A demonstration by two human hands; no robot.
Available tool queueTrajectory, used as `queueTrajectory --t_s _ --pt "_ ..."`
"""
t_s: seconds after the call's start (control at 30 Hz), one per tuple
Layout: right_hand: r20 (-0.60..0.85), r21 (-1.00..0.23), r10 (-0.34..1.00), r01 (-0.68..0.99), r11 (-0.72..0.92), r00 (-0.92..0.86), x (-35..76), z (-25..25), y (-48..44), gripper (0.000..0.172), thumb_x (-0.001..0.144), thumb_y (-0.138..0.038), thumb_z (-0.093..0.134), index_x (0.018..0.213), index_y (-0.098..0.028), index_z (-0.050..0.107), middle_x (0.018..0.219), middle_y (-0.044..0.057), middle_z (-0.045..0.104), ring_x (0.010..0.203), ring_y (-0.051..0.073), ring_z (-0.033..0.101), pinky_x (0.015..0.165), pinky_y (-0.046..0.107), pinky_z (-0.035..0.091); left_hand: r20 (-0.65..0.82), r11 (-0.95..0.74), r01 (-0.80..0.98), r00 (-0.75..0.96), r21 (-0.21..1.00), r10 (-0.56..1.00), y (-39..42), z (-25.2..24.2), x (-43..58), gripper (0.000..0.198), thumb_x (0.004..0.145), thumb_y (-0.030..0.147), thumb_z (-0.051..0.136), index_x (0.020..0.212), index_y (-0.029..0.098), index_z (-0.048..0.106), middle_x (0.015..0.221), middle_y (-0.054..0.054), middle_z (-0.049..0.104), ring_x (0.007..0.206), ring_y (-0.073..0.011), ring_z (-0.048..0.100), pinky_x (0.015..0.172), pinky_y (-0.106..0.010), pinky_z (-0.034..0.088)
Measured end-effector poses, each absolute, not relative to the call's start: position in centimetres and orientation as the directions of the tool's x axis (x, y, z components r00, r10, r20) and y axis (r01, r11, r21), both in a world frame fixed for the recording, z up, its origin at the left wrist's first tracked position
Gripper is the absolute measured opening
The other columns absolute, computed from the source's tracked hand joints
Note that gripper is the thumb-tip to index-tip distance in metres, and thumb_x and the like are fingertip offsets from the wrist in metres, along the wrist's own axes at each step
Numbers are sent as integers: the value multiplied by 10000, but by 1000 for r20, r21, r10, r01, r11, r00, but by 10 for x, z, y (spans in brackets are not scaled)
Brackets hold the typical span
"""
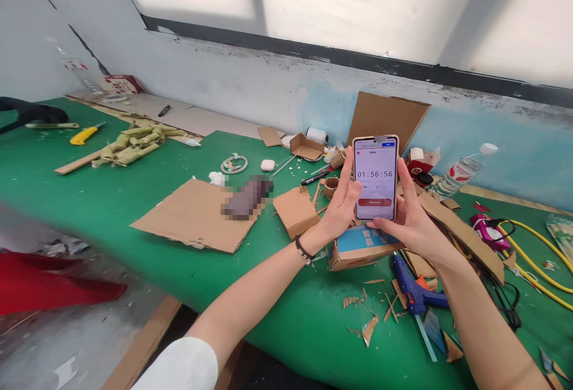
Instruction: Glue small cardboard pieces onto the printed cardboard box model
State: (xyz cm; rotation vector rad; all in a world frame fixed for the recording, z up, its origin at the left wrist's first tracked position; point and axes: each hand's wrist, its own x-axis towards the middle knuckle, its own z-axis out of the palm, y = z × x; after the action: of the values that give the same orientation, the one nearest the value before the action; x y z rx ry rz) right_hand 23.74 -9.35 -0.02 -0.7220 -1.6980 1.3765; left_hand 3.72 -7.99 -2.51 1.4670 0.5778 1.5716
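A smartphone [375, 190] is held upright above the green table, its lit screen showing a timer that reads 01:56:56. My left hand [338, 208] grips its left edge, with a beaded bracelet on the wrist. Around the right edge and lower corner closes my right hand [414, 223], its thumb at the bottom of the phone. Just below the phone lies a blue and brown cardboard box [362, 246]. Near my right forearm rests a blue glue gun [414, 288] with a clear glue stick.
A flat cardboard sheet [188, 214] carries a blurred dark item. Cut green stalks [134, 144] and a yellow utility knife [87, 134] lie at left. A water bottle [463, 172], yellow cable [537, 246] and cardboard scraps [369, 330] are at right. The wall [268, 88] bounds the back.
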Motion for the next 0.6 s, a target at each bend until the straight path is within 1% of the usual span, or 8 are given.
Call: queueTrajectory --t_s 0.07,0.17,0.27,0.33,0.43,0.6 --pt "227 -972 839 -61 228 -494 237 0 -94 1244 1056 -422 884 1845 -626 -57 1772 65 585 1267 295 835 1043 537 769 535 -487 -306 94 818 839 -80 -25 38 865 1194 661 496 1901 397 72 1998 14 93 1842 -307 238 1478 -434 337" --pt "216 -975 853 -63 212 -475 237 -1 -93 1208 1069 -419 867 1843 -638 -35 1743 54 609 1291 297 829 1015 523 782 540 -487 -321 97 812 836 -81 -23 38 882 1190 674 496 1901 396 54 1995 29 107 1850 -301 206 1480 -428 338" --pt "212 -976 860 -64 206 -464 236 -2 -93 1200 1068 -411 869 1840 -650 -18 1720 45 631 1311 302 824 1004 513 788 522 -470 -312 109 826 846 -82 -23 38 902 1187 685 487 1899 396 15 1993 31 114 1856 -315 176 1487 -468 338" --pt "213 -976 860 -65 207 -463 236 -2 -94 1191 1071 -409 865 1840 -649 -12 1712 44 639 1305 301 826 999 510 789 520 -473 -294 105 831 848 -82 -23 37 913 1180 698 493 1898 401 15 1995 35 84 1858 -318 163 1499 -476 309" --pt "221 -974 856 -69 214 -467 236 -2 -94 1191 1075 -405 859 1845 -636 -20 1729 51 627 1295 303 829 994 515 791 555 -516 -276 81 811 828 -80 -24 37 898 1179 694 505 1900 403 55 1997 43 46 1863 -306 123 1520 -445 233" --pt "221 -974 853 -65 216 -474 235 -1 -94 1203 1073 -422 859 1847 -626 -39 1761 55 603 1304 309 828 999 521 788 574 -532 -287 85 797 814 -77 -27 37 886 1187 664 511 1901 399 58 1997 35 69 1865 -304 81 1530 -454 188"
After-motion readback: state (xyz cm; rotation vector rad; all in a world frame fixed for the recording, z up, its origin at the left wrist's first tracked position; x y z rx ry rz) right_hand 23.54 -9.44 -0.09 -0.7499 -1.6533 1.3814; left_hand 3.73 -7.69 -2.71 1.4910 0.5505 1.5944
